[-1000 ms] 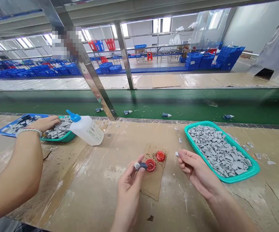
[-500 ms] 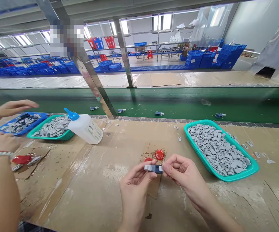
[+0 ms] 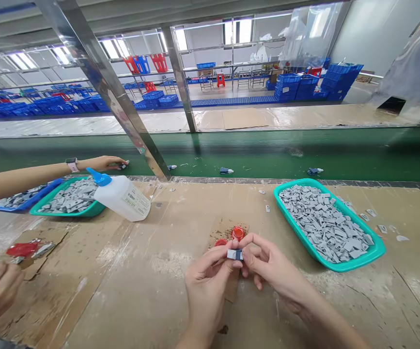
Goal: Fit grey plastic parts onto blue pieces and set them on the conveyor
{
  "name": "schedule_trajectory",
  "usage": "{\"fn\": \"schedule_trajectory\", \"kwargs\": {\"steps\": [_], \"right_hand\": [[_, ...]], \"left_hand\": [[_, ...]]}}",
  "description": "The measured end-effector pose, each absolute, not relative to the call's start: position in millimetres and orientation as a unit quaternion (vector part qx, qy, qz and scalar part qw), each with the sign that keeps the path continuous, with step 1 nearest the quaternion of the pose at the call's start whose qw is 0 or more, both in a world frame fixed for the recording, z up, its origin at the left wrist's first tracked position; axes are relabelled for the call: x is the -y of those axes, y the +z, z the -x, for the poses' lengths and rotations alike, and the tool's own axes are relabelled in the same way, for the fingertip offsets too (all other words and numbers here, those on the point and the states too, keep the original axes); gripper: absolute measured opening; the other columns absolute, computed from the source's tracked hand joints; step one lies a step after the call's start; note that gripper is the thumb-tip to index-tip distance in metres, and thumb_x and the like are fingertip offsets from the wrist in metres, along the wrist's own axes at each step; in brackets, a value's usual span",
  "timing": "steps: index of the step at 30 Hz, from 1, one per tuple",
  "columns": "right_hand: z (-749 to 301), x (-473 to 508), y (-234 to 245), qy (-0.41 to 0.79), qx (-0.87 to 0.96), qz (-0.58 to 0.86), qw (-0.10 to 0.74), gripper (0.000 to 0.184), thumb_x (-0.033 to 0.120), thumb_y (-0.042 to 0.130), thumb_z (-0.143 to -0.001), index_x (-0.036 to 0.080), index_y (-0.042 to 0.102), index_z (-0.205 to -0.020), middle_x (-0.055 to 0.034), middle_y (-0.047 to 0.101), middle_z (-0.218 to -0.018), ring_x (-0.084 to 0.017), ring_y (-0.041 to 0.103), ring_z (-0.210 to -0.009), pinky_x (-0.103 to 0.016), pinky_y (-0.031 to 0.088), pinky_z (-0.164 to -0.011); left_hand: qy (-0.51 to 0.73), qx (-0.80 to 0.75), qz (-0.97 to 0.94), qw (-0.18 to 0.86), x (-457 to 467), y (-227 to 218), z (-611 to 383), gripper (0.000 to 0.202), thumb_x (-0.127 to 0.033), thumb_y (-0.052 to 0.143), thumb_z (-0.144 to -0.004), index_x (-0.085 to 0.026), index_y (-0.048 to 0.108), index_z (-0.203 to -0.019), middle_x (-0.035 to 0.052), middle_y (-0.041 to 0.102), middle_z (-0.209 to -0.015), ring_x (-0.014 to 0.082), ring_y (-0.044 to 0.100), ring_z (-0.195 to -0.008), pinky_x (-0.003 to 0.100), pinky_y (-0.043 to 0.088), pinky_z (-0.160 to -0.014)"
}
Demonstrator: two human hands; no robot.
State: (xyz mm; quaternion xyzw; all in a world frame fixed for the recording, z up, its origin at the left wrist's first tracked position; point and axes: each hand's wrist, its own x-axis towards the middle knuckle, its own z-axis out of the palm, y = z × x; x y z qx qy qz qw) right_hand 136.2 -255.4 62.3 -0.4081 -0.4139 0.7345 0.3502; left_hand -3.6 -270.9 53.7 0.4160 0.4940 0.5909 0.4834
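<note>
A small grey-and-navy plastic piece [image 3: 235, 254] is held level above the table between my two hands. My left hand [image 3: 210, 276] is closed, pinching its left side between thumb and fingertips. At the other end, the thumb and index finger of my right hand [image 3: 268, 261] press on the piece, and the lower fingers curl loosely. Part of it is hidden behind my fingertips. Just beyond it, two red round caps [image 3: 238, 233] rest on a stained cardboard pad [image 3: 231, 288].
At right stands a green basket [image 3: 379, 251] of small grey parts, with loose parts around it. A white squeeze bottle [image 3: 124, 198] stands left. A co-worker's arm [image 3: 31, 177] reaches to the green belt [image 3: 268, 155], where several navy-and-grey pieces lie. A metal post [image 3: 122, 116] slants down.
The held piece appears shorter, more covered by my fingers; my right fingers have shifted slightly left over it. The co-worker's arm has reached out to a piece on the belt. Belt pieces appear further left.
</note>
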Motion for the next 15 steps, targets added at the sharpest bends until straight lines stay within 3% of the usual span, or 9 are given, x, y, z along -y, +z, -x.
{"fn": "schedule_trajectory", "kwargs": {"steps": [3, 6, 10, 12, 15], "right_hand": [[-131.4, 256.1, 60.5, 0.703, 0.411, 0.419, 0.402, 0.031, 0.049, 0.058, -0.080, 0.019, 0.050, -0.080, -0.0009, 0.058, -0.077, -0.011, 0.050, -0.064, -0.017, 0.038, -0.043], [-128.2, 253.3, 62.5, 0.681, 0.399, 0.434, 0.435, 0.032, 0.047, 0.057, -0.082, 0.016, 0.054, -0.075, -0.0021, 0.060, -0.076, -0.010, 0.050, -0.065, -0.017, 0.040, -0.048], [-135.2, 247.9, 73.0, 0.675, 0.395, 0.462, 0.417, 0.039, 0.050, 0.045, -0.088, 0.016, 0.064, -0.093, -0.0077, 0.065, -0.087, -0.015, 0.058, -0.076, -0.020, 0.044, -0.054], [-144.6, 246.9, 79.5, 0.644, 0.418, 0.488, 0.415, 0.038, 0.051, 0.046, -0.087, 0.019, 0.063, -0.099, -0.0088, 0.065, -0.100, -0.017, 0.060, -0.082, -0.022, 0.046, -0.058], [-165.3, 247.2, 86.2, 0.571, 0.446, 0.541, 0.427, 0.035, 0.052, 0.050, -0.084, 0.022, 0.063, -0.099, -0.0078, 0.064, -0.109, -0.018, 0.061, -0.087, -0.023, 0.049, -0.062]], "left_hand": [[0.548, -0.494, -0.404, 0.541, 267.3, 58.9, 3.8, 0.032, -0.015, 0.072, -0.068, -0.022, 0.071, -0.099, 0.0062, 0.072, -0.102, 0.0240, 0.067, -0.092, 0.030, 0.058, -0.075], [0.497, -0.470, -0.414, 0.601, 261.1, 64.8, 5.0, 0.041, -0.019, 0.069, -0.073, -0.020, 0.064, -0.114, 0.0083, 0.067, -0.113, 0.0249, 0.060, -0.108, 0.033, 0.053, -0.088], [0.463, -0.452, -0.488, 0.586, 241.7, 59.7, 11.7, 0.040, -0.025, 0.055, -0.084, -0.021, 0.053, -0.124, 0.0084, 0.063, -0.117, 0.0207, 0.057, -0.112, 0.033, 0.043, -0.099], [0.461, -0.465, -0.523, 0.546, 222.1, 51.5, 18.9, 0.038, -0.025, 0.050, -0.087, -0.020, 0.051, -0.125, 0.0090, 0.063, -0.113, 0.0201, 0.058, -0.108, 0.033, 0.045, -0.095], [0.458, -0.497, -0.592, 0.439, 176.5, 40.6, 34.6, 0.034, -0.022, 0.042, -0.087, -0.017, 0.050, -0.120, 0.0107, 0.062, -0.104, 0.0204, 0.060, -0.096, 0.031, 0.052, -0.076]]}}
